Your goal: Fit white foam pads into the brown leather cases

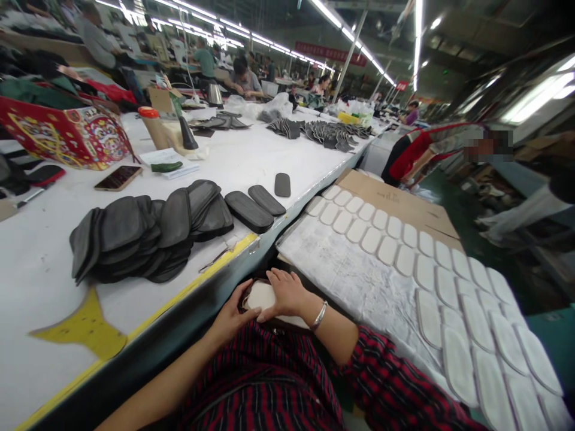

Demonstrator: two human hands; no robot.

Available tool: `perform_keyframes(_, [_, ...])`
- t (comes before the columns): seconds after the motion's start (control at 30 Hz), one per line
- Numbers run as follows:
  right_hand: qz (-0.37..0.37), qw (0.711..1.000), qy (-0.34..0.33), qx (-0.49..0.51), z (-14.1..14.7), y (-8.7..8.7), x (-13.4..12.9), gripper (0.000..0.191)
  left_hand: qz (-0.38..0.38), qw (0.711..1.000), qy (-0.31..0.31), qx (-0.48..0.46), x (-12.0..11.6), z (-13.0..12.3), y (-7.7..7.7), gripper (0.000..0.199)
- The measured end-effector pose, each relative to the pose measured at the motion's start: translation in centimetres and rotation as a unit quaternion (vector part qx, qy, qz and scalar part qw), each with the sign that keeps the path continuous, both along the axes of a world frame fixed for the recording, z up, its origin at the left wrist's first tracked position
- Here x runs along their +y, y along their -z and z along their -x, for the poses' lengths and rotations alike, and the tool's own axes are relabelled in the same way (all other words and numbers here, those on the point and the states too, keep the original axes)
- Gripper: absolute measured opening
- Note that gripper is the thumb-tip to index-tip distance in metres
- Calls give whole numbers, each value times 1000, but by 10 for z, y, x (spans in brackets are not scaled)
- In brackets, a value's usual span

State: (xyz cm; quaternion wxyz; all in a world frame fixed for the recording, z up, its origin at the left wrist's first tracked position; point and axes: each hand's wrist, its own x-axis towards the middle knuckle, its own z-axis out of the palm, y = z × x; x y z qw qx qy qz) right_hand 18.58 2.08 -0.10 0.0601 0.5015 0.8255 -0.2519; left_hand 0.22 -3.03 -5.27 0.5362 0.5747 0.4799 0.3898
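Observation:
Close to my lap, a white-faced oval pad with a dark edge [261, 296] lies between my two hands. My left hand [236, 311] curls round its left end, the thumb on the white face. Across its upper side lies my right hand [287, 293], thumb pressed on the pad and fingers stretched forward; a silver bracelet is on that wrist. Dark grey pads [123, 224] are heaped on the white table [215, 158], with two more dark pads [249, 211] and a small one [283, 185] beside the heap.
On the right, rows of white pads [405, 260] cover a board [341, 257] beside cardboard [395, 200]. A yellow piece [87, 326], phone [118, 178], red box [85, 134] and bottle [153, 129] are on the left. A person in red [406, 157] bends over at right.

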Motion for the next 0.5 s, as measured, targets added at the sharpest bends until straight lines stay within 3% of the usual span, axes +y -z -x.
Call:
perform_keyframes(0.17, [21,1000,-1,-12,4,-2,3,117,-2,999,15,31,4,-4,-2,70])
perform_keyframes(0.3, [-52,998,21,34,-2,-5,-21,100,-15,996,-6,93,-14,7,-12,83])
perform_keyframes(0.4, [-133,981,75,123,-17,-1,-39,79,-100,968,-46,224,-38,57,-21,92])
perform_keyframes(0.5, [-163,961,107,194,-34,-6,-56,65,-199,878,-86,427,-74,131,-33,92])
